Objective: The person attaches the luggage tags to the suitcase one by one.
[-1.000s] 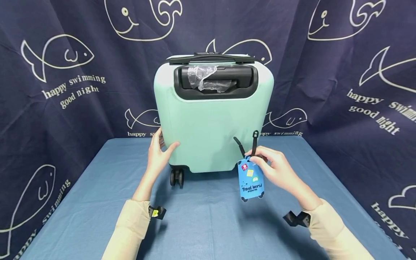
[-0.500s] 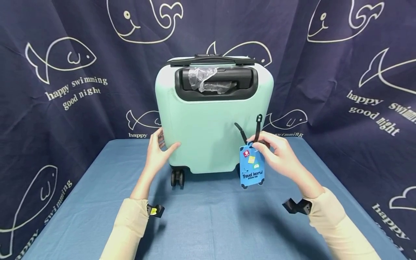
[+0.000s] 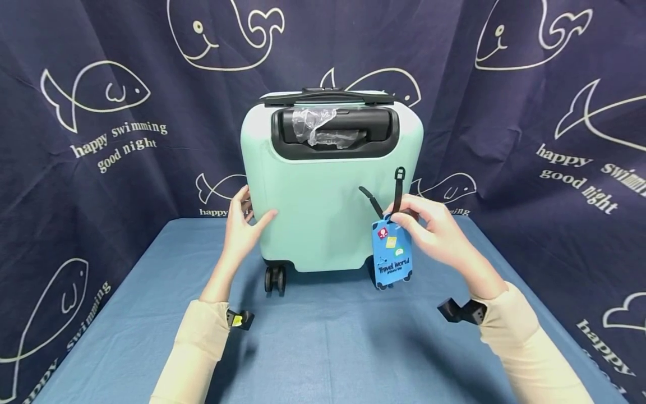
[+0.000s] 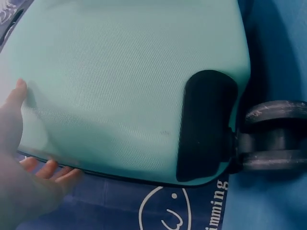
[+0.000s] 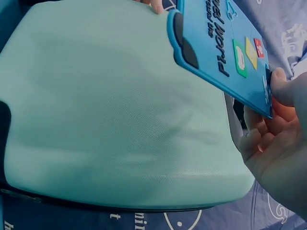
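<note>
A mint-green suitcase [image 3: 323, 207] stands upright, its black handle recess facing me. My left hand [image 3: 240, 227] rests on its lower left side, thumb extended on the near face and fingers along the side; in the left wrist view those fingers [image 4: 48, 171] lie at the suitcase's edge. In front of its lower right part, my right hand [image 3: 434, 227] pinches a blue luggage tag [image 3: 392, 255] near its top, between thumb and fingers. The tag's black strap [image 3: 398, 191] is unfastened, with its two ends sticking up. The tag hangs face toward me, printed "Travel World".
Clear plastic wrap [image 3: 315, 126] covers part of the retracted pull handle, below a black carry handle [image 3: 330, 100]. One double wheel [image 3: 275, 279] shows at the lower left. Blue cloth [image 3: 323, 348] covers the table; a navy fish-print curtain [image 3: 126, 185] hangs behind and at both sides.
My right hand has lifted the luggage tag upward against the suitcase's lower right part. My left hand has slid slightly up the suitcase's side. The suitcase stands in the same place.
</note>
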A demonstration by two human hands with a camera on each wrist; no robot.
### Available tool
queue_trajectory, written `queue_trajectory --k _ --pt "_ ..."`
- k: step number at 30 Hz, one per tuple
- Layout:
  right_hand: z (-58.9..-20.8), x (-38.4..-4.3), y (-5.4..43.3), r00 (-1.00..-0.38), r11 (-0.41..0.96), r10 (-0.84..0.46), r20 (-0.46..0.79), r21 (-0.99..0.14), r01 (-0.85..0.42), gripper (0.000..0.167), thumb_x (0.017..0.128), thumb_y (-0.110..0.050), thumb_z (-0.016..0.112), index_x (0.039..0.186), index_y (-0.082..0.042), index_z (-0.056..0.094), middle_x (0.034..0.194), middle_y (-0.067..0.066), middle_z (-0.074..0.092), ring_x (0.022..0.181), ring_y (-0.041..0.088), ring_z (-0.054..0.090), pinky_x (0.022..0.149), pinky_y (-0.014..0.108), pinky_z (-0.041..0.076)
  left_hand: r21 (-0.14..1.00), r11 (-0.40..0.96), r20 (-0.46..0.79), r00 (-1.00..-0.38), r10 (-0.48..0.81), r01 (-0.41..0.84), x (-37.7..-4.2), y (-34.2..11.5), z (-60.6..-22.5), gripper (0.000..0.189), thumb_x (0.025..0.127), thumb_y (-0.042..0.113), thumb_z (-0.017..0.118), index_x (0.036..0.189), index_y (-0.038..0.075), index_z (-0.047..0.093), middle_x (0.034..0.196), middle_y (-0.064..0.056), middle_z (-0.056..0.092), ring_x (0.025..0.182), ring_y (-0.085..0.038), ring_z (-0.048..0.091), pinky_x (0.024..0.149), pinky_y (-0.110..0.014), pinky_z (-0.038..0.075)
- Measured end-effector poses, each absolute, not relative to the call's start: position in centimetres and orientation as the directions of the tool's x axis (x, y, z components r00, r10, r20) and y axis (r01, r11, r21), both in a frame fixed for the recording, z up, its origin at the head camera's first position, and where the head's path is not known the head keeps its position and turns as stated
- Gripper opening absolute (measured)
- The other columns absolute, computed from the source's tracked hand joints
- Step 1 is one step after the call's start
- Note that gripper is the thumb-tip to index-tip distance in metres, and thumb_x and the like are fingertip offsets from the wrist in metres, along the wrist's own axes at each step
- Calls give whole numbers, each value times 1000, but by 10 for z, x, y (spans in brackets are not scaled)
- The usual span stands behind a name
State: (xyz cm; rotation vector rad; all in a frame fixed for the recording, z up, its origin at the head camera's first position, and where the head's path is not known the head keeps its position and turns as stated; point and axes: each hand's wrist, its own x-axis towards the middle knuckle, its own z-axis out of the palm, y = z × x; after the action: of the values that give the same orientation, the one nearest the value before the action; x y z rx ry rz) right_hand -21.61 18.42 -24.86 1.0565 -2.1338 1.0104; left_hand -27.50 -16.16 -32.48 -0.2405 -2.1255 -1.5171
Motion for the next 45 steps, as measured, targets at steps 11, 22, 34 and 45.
queue_trajectory --k 11,22,34,45 --pt "-232 -226 187 -569 418 -341 749 -421 -805 11 85 9 59 87 0 65 90 -9 65 76 3 55 70 14 44 801 466 492 -856 -157 376 -279 -157 -327 92 72 42 78 145 14 29 135 -15 37 119 -26 45 100 -43 41" --pt "-211 -226 192 -581 454 -324 747 -415 -788 11 88 6 57 80 -1 61 87 -16 62 73 3 54 65 15 42 796 452 510 -848 -143 402 -280 -155 -331 90 75 45 75 147 22 27 131 -14 39 119 -25 46 99 -42 42" --pt "-198 -230 185 -602 404 -327 729 -468 -786 9 93 -3 53 95 4 59 84 -9 57 71 5 51 63 17 40 813 412 506 -849 -153 411 -276 -156 -331 88 76 41 76 147 20 29 129 -14 41 120 -25 47 102 -40 40" --pt "-178 -231 175 -631 341 -306 713 -536 -772 10 93 1 48 94 6 57 80 -10 53 75 8 50 70 18 40 808 406 523 -837 -161 426 -275 -155 -334 86 76 41 75 147 22 30 123 -12 43 117 -23 48 101 -39 41"
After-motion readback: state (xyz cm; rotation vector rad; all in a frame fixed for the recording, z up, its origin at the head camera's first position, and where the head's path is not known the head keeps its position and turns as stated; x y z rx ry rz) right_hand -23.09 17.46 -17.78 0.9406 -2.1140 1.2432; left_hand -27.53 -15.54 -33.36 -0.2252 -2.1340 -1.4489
